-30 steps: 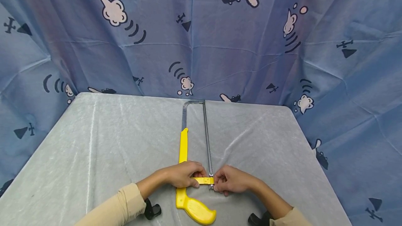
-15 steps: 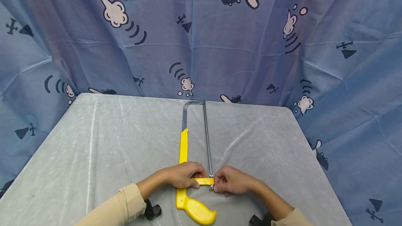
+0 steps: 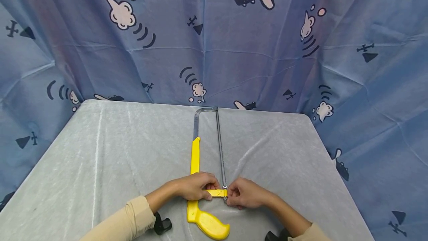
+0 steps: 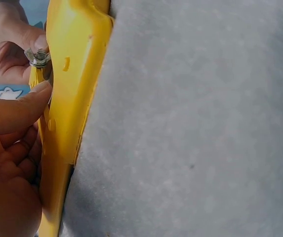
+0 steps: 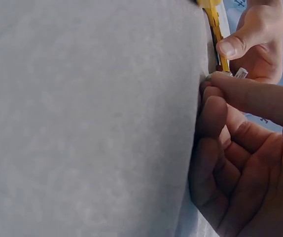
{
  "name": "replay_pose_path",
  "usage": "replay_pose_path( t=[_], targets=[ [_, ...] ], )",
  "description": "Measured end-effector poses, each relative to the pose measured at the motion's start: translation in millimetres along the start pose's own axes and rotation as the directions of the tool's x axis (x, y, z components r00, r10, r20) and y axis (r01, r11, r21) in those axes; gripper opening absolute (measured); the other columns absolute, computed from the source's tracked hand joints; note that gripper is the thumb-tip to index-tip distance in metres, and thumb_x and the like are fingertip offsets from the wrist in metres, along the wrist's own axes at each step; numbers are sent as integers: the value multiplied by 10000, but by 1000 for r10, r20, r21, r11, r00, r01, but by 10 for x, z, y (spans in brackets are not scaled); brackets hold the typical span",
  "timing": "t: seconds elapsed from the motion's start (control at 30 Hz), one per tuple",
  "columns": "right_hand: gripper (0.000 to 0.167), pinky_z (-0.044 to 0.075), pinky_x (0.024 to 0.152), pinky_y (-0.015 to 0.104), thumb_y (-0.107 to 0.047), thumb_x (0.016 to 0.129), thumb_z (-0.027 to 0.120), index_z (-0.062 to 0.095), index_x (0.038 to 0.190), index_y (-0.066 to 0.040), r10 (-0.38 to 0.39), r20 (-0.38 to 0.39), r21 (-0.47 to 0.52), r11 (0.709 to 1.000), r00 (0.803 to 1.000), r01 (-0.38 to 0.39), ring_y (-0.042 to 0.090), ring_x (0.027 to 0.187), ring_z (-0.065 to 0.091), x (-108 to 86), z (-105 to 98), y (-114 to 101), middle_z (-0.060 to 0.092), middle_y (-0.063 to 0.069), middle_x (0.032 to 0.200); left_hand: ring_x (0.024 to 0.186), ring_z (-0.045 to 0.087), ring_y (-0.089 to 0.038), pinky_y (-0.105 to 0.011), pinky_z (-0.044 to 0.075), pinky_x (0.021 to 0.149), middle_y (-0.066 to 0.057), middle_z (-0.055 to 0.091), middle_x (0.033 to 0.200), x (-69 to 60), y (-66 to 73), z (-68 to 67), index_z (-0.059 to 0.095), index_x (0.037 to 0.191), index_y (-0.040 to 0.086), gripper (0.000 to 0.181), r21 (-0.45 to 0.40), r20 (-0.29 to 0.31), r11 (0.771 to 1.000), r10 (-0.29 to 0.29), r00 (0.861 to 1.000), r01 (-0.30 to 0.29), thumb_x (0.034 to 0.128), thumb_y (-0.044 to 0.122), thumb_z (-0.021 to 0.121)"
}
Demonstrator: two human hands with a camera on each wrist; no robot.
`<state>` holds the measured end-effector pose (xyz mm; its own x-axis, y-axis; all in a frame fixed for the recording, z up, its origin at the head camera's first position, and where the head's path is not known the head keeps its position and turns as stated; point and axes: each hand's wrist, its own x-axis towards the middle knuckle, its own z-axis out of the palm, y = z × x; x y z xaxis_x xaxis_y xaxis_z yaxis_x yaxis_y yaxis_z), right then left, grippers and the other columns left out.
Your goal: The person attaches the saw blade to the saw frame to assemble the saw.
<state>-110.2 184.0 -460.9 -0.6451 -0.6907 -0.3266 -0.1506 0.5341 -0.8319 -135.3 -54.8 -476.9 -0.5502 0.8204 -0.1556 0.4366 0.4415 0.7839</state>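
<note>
Left hand (image 3: 197,186) pinches the yellow crossbar (image 3: 219,193) of a yellow-handled metal hacksaw (image 3: 195,156); right hand (image 3: 249,193), slightly shifted, pinches its silver wing nut (image 4: 39,58), apparently turning it.

In the head view, the left hand (image 3: 197,185), near six o'clock, covers part of the hacksaw (image 3: 195,155), and the right hand (image 3: 249,193), toward five, partly hides the wing nut (image 3: 225,199). The teeth of the blade (image 3: 220,151) are too fine to make out. The bottom edge cuts off the left sleeve (image 3: 122,218) past seven, the right sleeve (image 3: 309,233) before five, a black mount (image 3: 275,236) at five and the counter (image 3: 143,148). The left wrist view crops the hacksaw at eleven and seven; the right wrist view crops it at one, slightly blurred, and the wing nut, toward two, is mostly hidden.
</note>
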Motion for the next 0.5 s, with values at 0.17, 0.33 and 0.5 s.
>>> replay_pose_path(
  t=[0.17,0.33,0.5],
  targets=[
    [226,312,451,166,-198,854,757,659,680,-93,-18,-8,-21,1000,1000,17,-17,471,412,5,-4,-20,522,-120,538,812,502,1,-177,448,779,132,551,888,-1,2,-3,684,1043,154,196,0,-2,1000,-1,1000,1,879,61,741],
    [373,334,432,177,-326,868,752,631,622,-73,11,-32,-16,1000,999,-12,1,446,431,5,9,-40,517,-106,516,811,503,-1,-178,447,780,130,553,890,-4,9,-6,685,1040,157,191,-1,0,1000,0,1000,0,882,66,740],
    [392,359,441,179,-327,884,736,636,626,-49,34,-32,11,999,999,-34,14,448,462,11,11,-31,531,-75,519,812,501,-2,-176,444,781,132,551,889,-7,12,-4,685,1039,160,190,9,-4,1000,2,1000,-2,882,70,741]
  ],
)
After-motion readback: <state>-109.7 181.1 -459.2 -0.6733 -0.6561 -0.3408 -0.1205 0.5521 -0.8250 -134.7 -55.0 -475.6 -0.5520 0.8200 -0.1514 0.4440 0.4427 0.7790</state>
